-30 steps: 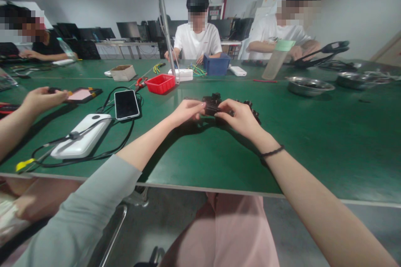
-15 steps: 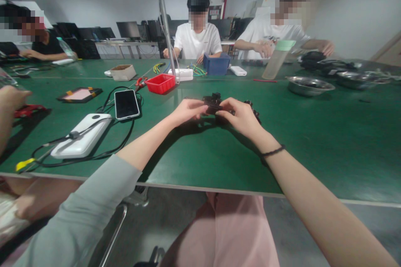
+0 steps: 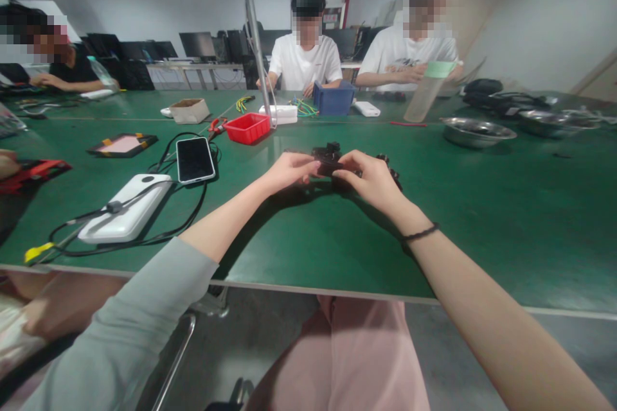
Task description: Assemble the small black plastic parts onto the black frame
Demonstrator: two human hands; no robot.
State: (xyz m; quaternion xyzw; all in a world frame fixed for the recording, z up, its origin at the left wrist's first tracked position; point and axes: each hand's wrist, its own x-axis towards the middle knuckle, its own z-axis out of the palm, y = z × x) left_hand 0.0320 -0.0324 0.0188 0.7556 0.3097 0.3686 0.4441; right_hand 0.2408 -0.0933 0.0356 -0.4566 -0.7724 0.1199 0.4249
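Note:
Between my two hands is a small black part (image 3: 326, 155), too dark and small to name. My left hand (image 3: 290, 171) pinches its left side with thumb and fingers. From the other side, my right hand (image 3: 369, 174) closes thumb and fingertips on its right edge. The part is just above the green table (image 3: 299, 237), where shadows fall beneath both hands. More black pieces (image 3: 391, 170) show behind my right hand, partly covered by it; I cannot tell whether they are joined to the held part.
Left of my arm lie a white power bank (image 3: 128, 209), black cables and a phone (image 3: 195, 159). Beyond are a red tray (image 3: 248, 128), a blue bin (image 3: 333, 99), a bottle (image 3: 424, 96) and a metal bowl (image 3: 477, 133). Several people sit around the table.
My hands and the black part have hardly moved. The person at the back right has drawn their arms in, and the neighbour's hand at the left edge has lowered to a red object.

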